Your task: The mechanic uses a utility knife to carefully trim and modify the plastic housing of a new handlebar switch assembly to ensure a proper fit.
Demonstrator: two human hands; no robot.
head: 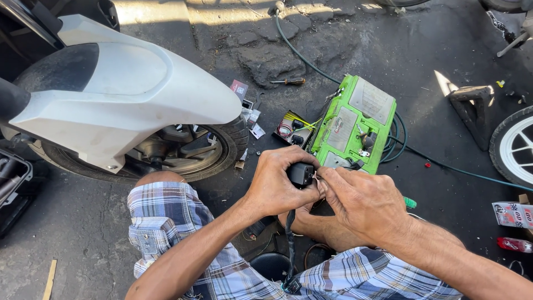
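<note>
Small black connector block (301, 174) held above the knees, in front of the green battery (355, 125). Its black cable (290, 244) hangs straight down, so long axis near vertical, block end up. Left hand (276, 186) wraps the block from the left; right hand (363, 204) pinches thin wires at its right edge.
</note>
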